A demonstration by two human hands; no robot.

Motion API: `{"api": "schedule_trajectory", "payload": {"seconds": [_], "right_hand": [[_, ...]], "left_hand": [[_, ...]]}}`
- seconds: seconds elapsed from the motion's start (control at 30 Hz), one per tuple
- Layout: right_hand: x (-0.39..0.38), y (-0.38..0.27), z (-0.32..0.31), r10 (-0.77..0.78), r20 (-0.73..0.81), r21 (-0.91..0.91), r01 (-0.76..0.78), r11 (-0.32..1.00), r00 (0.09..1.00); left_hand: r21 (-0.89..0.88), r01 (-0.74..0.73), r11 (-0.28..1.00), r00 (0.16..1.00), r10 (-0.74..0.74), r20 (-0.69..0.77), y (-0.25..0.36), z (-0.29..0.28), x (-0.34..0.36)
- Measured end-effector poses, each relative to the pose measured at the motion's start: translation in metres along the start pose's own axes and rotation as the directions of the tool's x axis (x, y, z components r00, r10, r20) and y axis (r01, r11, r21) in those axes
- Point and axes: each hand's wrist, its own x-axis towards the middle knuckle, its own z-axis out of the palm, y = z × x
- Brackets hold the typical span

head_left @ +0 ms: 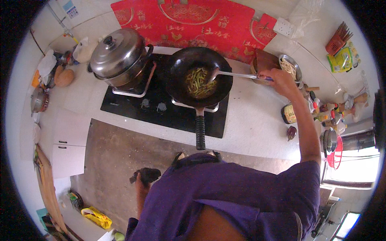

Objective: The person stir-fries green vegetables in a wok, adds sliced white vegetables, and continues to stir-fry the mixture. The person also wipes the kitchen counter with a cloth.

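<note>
A black wok [217,88] sits on the right burner of the black gas hob [124,104], with green strips of food [198,84] lying in oil at its middle and its handle pointing toward me. My right hand [276,80] is closed on the handle of a metal spatula [237,74], whose head rests in the wok among the food. Down by my left side, my left hand [140,178] grips a crumpled dark cloth [149,174]. A steel pot with a domed lid [116,54] stands on the left burner.
At the right, a steel bowl of pale strips [290,66], bottles [313,108] and an eggplant [291,132] rest on the white counter [257,124]. A red patterned panel [193,20] backs the hob. Pans and bags [60,72] crowd the left; a yellow bag [96,217] lies low left.
</note>
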Motion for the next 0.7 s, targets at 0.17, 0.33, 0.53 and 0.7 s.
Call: {"api": "schedule_trajectory", "payload": {"seconds": [0.17,0.33,0.53,0.7], "right_hand": [[-0.010,0.021,0.038,0.001,0.015,0.115,-0.003,0.993,1.000],[-0.014,0.038,0.029,-0.034,0.013,0.142,0.032,0.989,0.999],[-0.015,0.085,0.043,-0.036,-0.050,0.141,0.043,0.989,0.998],[-0.019,0.114,0.058,0.030,-0.042,0.212,-0.021,0.977,0.999]], "left_hand": [[0.056,-0.024,0.998,0.997,0.028,-0.078,-0.008,0.028,-0.018],[0.308,-0.095,0.947,0.989,0.124,-0.078,-0.026,0.001,-0.018],[0.152,-0.015,0.988,0.991,0.035,-0.129,-0.040,0.005,-0.017],[0.162,0.012,0.987,0.984,0.016,-0.175,-0.052,-0.001,-0.029]]}}
